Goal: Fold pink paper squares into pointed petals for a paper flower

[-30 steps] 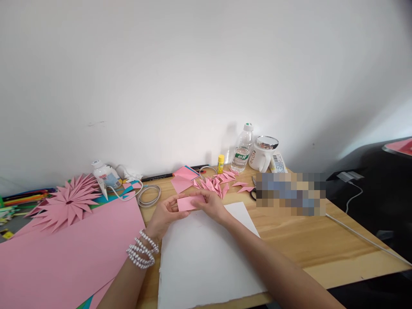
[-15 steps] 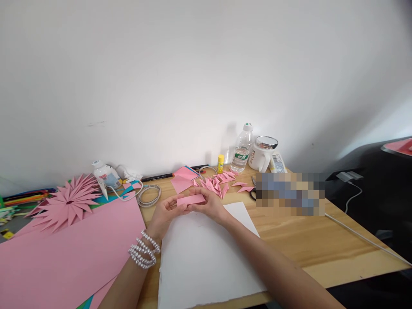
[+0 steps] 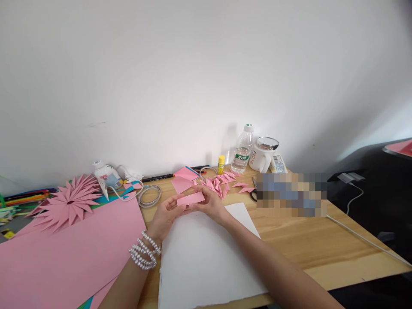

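Note:
A small piece of folded pink paper (image 3: pixel 190 198) is held up between my two hands, above the far end of a white board (image 3: pixel 209 257). My left hand (image 3: pixel 168 213) pinches its left end, thumb at the lower edge. At the right end, my right hand (image 3: pixel 210 205) grips it between thumb and fingers. Just beyond lie several folded pink paper pieces (image 3: pixel 219 185) in a loose heap. Behind my fingers rests a stack of pink paper squares (image 3: pixel 182 182).
On the left, a spiky pink paper wheel (image 3: pixel 69 204) sits by large pink sheets (image 3: pixel 71 257). A glue stick (image 3: pixel 221 164), water bottle (image 3: pixel 243 150) and white mug (image 3: pixel 261 159) stand along the wall. Scissors (image 3: pixel 253 195) lie right of the heap, beside a blurred patch. A coiled cable (image 3: pixel 149 196) lies left.
Both hands stay in almost the same place. The pink paper has tilted slightly, so a little more of its face shows. The whole view has shifted very slightly.

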`<state>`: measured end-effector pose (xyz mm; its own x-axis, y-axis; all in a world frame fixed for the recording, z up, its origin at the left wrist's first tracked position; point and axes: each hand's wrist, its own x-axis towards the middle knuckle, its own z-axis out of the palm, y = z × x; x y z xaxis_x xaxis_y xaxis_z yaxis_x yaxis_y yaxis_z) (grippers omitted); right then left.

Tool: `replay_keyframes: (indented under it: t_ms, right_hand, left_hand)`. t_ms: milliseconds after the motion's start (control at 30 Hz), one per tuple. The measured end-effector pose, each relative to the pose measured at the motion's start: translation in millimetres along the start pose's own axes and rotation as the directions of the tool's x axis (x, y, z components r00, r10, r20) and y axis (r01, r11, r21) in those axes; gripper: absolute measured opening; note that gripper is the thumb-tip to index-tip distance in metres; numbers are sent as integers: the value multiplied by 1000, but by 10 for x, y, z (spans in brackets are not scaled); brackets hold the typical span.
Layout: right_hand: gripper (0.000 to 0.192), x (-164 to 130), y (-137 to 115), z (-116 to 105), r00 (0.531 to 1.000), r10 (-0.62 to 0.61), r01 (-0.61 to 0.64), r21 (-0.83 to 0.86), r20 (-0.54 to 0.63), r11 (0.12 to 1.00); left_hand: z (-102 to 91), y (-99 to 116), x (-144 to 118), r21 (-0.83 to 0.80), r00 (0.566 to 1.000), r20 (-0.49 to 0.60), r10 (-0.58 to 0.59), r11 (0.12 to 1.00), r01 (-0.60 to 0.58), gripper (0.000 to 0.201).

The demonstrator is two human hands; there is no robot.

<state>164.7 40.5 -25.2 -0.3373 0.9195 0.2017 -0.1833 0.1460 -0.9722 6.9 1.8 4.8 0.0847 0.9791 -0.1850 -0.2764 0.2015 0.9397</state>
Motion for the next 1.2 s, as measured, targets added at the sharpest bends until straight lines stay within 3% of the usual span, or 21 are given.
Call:
replay_keyframes:
  t_ms: [367, 667, 733, 833, 1000, 1100, 1200]
  right_hand:
    - [65, 14, 28, 8, 999, -41, 41, 33, 16, 999]
    - [71, -15, -30, 12, 999, -14, 14, 1, 39, 1000]
    - [68, -25, -52, 14, 999, 15, -14, -27, 39, 1000]
    - [56, -26, -59, 3, 999, 44, -40, -129, 28, 991]
    - [42, -2, -12, -27, 998, -39, 28, -255, -39, 967]
    - [43, 10, 12, -29, 994, -55, 29, -262, -92, 965]
    - [48, 8, 15, -12, 995, -29, 8, -209, -96, 978]
  left_hand:
    - [-8, 1, 1, 63, 999, -49, -10, 998, 13, 46]
    - [5, -27, 10, -10, 1000, -16, -20, 1000, 20, 30]
    - [-2, -51, 25, 38, 999, -36, 5, 999, -3, 29]
    - [-26, -99, 60, 238, 989, -96, 113, 967, -88, 30]
    - [-1, -126, 59, 490, 962, -91, 256, 853, -180, 29]
    - [47, -108, 24, 564, 954, -37, 297, 795, -226, 25]
    - [62, -101, 8, 531, 967, -38, 252, 825, -194, 22]
